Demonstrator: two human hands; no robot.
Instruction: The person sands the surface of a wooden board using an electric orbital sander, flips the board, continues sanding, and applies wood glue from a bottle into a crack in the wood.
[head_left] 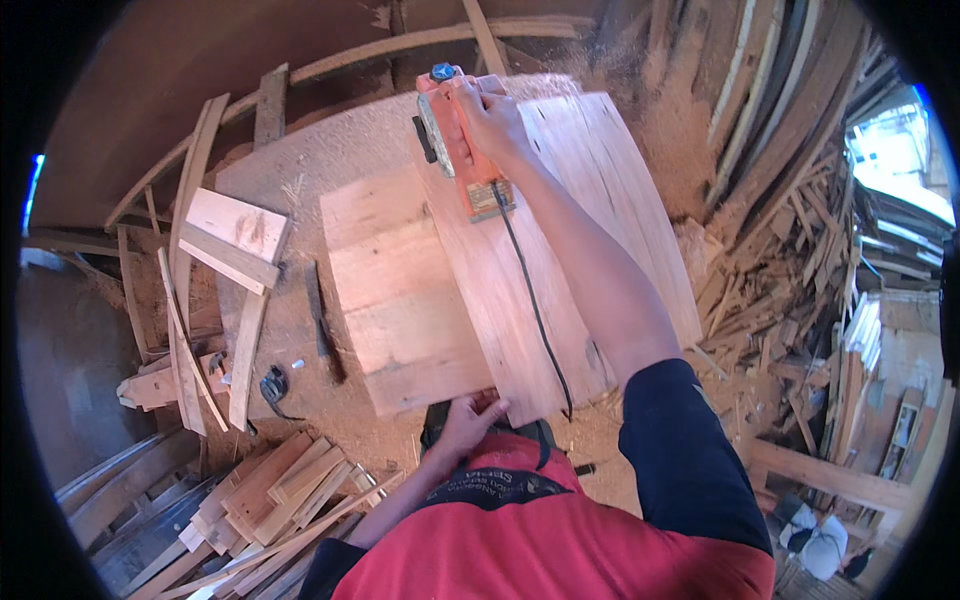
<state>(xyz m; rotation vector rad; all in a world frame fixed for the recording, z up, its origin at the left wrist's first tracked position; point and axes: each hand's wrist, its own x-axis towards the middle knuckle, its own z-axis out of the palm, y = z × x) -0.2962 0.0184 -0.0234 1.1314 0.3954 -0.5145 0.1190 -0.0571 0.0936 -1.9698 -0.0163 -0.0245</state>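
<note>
My right hand (490, 115) is wrapped around the handle of an orange electric planer (462, 150) with a blue knob at its front. The planer rests near the far end of a pale wooden board (510, 320), and its black cord (530, 285) trails back toward me over the wood. At the near edge of that board, my left hand (468, 425) grips the corner, thumb uppermost; its other fingers are partly hidden. Left of this board lies a shorter wooden panel (400, 300). Another wide board (625, 200) extends on the right.
A dusty worktable (290, 160) carries the boards. On its left are a long dark narrow tool (320, 325), a small black object (273, 385) and wood offcuts (235, 235). Stacked timber pieces (270, 490) lie at lower left; a heap of scrap wood (790, 260) fills the right.
</note>
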